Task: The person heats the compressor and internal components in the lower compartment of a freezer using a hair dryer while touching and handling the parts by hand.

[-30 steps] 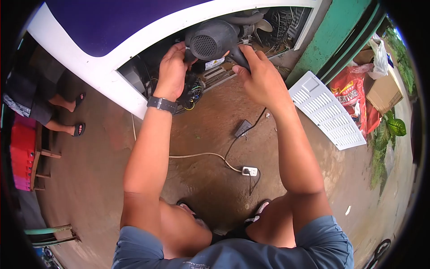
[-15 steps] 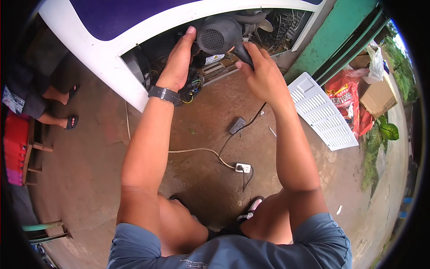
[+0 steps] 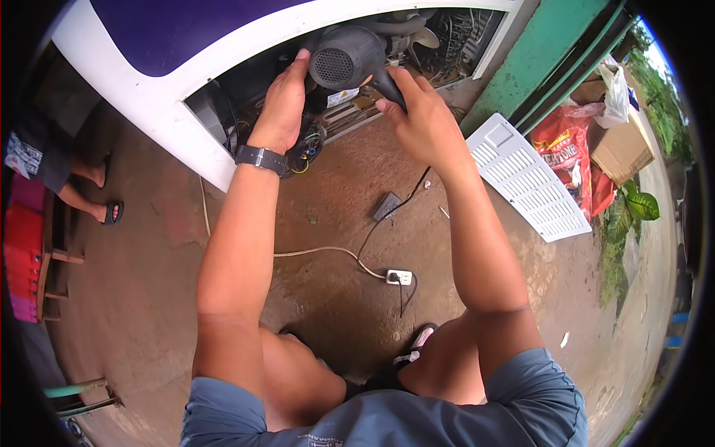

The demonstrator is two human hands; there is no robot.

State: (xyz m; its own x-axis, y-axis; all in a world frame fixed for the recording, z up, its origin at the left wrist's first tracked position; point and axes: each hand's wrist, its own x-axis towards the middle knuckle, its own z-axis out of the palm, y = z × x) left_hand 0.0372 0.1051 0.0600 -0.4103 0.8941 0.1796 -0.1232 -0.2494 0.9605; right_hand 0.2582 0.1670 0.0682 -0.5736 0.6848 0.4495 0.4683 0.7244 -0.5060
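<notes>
A black hair dryer (image 3: 350, 61) is held at the opening low in a white and purple cabinet (image 3: 141, 93), its round rear grille facing up toward me. My right hand (image 3: 424, 115) is wrapped round the dryer's handle. Beside the dryer's left side is my left hand (image 3: 281, 108), palm turned toward it and thumb stretched out; its other fingers are partly hidden, and I cannot tell whether it touches the dryer. Below the dryer, wires (image 3: 307, 147) and a metal base with a warning label (image 3: 342, 97) show inside the opening.
A white slotted panel (image 3: 530, 177) leans by the green post (image 3: 514, 82). A power strip (image 3: 399, 277) with cords and a dark block (image 3: 386, 206) lie on the floor. Red bags (image 3: 562, 149) and a cardboard box (image 3: 622, 149) are at right. Another person's legs (image 3: 82, 194) show at left.
The view has shifted slightly, so the cabinet, dryer and both hands appear a little farther left. My right hand keeps its hold on the dryer, and my left hand stays beside it.
</notes>
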